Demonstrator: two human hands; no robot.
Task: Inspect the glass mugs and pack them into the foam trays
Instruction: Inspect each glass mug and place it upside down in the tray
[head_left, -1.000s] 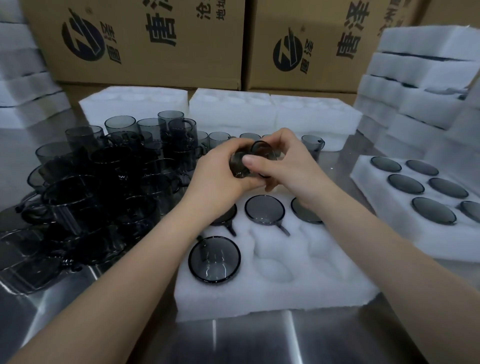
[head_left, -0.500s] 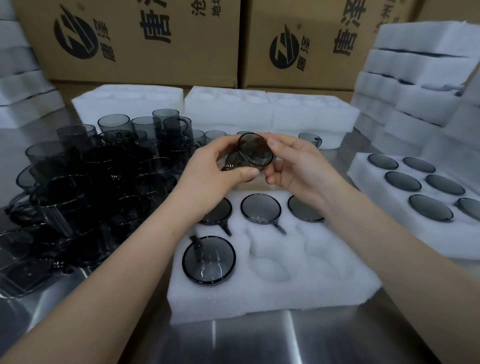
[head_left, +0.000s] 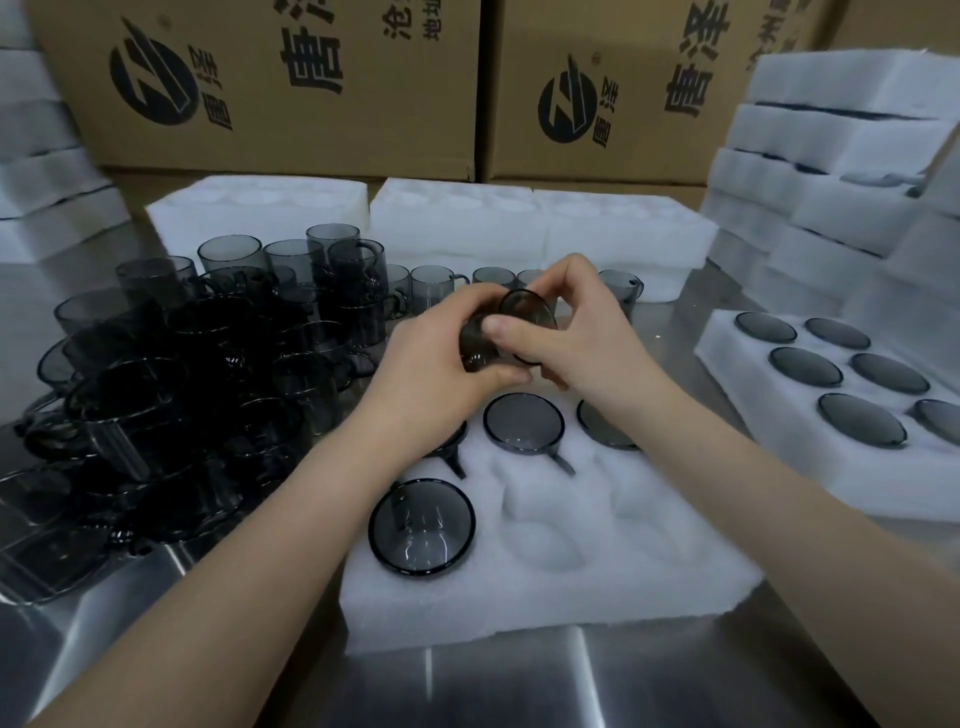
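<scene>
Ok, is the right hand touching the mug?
Touching. The head view shows the right hand with its thumb laid across the mug and its fingers curled over the rim.

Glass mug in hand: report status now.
Left hand and right hand both grip one grey glass mug above the foam tray. Four seated mugs, two front pockets free. Nothing blocking them.
</scene>
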